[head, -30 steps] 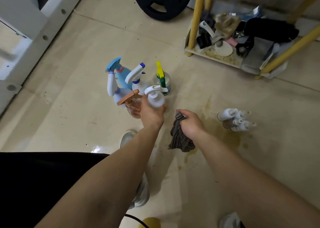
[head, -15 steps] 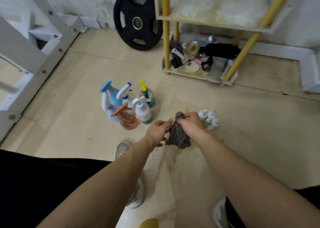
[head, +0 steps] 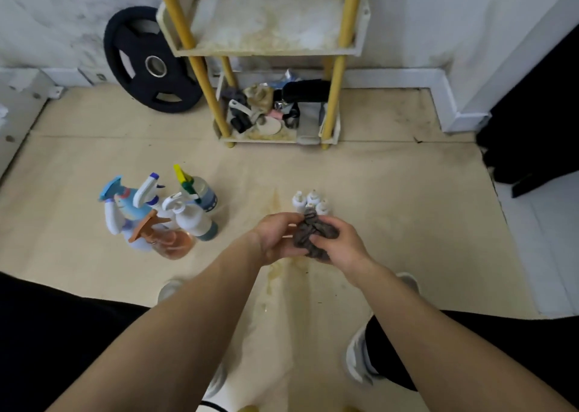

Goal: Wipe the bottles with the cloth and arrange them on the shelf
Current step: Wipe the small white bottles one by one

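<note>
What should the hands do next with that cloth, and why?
Probably the left hand should let go of the cloth and pick up one small white bottle. Right now it and the right hand both grip only the bunched cloth, and those bottles stand on the floor just beyond them.

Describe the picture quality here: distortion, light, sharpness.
Head view: wide-angle distortion splays the yellow posts of the shelf outward toward the top; light is soft and even, shadows faint; the spray bottles and the cloth look slightly blurred, fine detail lost.
</note>
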